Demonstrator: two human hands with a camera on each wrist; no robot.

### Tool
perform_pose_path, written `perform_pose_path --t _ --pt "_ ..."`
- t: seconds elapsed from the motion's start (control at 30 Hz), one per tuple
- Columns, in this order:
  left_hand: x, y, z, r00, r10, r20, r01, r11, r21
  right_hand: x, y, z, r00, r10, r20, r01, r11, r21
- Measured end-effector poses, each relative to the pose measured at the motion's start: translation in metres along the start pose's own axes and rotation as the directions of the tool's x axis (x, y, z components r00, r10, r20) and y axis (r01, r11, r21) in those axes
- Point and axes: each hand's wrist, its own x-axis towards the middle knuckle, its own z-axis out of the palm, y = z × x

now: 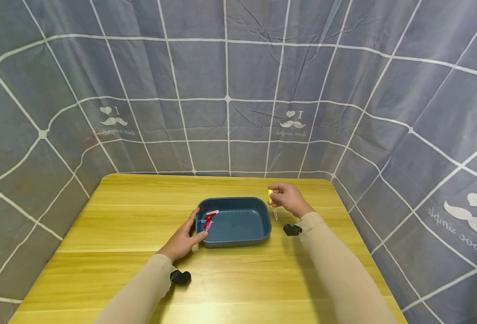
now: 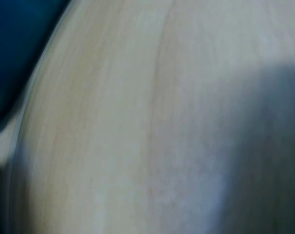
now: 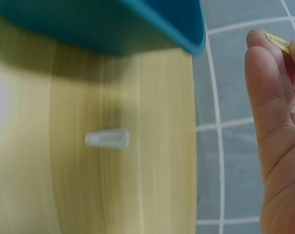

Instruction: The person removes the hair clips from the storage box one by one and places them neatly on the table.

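In the head view my right hand (image 1: 289, 198) is raised at the right end of a dark blue plastic tray (image 1: 238, 243). Between thumb and fingertips it pinches a yellow snap hair clip (image 3: 278, 42), which the right wrist view shows close up. A white hair clip (image 3: 108, 139) lies on the table below this hand, beside the tray. My left hand (image 1: 183, 240) rests at the tray's left end, fingers along the left rim and thumb at the near edge. Inside the tray, near that hand, lie several hair clips (image 1: 212, 213) in pink, red and blue.
The tray stands on a yellowish wood-grain table (image 1: 141, 202). A grey curtain (image 1: 198, 121) with white grid lines hangs behind the table and along both sides. The left wrist view shows mostly blurred tabletop (image 2: 138, 122) and a dark corner of the tray.
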Motion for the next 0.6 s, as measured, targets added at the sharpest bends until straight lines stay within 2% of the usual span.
perform_pose_path --t 0.27,0.6 --pt "0.001 -0.003 0.000 1.000 -0.002 0.002 0.002 1.000 -0.009 -0.010 0.019 -0.016 0.998 0.058 -0.034 -0.058 0.998 -0.008" --pt "0.002 -0.001 -0.001 1.000 0.000 0.004 0.000 1.000 -0.001 -0.018 0.042 -0.031 0.994 0.091 -0.067 -0.099 0.986 -0.133"
